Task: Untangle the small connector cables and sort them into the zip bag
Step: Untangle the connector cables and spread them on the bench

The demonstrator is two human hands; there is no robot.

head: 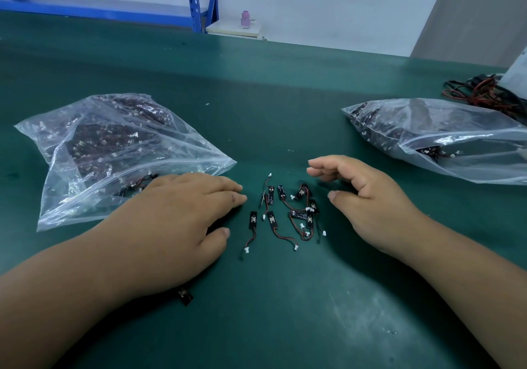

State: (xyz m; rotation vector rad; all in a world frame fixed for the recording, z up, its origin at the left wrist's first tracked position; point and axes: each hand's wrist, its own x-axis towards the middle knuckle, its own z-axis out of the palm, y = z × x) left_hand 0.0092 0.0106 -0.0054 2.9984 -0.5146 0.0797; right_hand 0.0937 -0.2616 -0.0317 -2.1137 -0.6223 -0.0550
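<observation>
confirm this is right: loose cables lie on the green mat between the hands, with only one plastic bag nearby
No: the head view shows two plastic bags, a left bag and a right bag. The cables lie on the green mat between left hand and right hand.

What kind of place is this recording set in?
Likely an electronics assembly or packing workshop: green bench mat, left bag and right bag full of connector parts, loose cables, blue shelving behind.
</observation>
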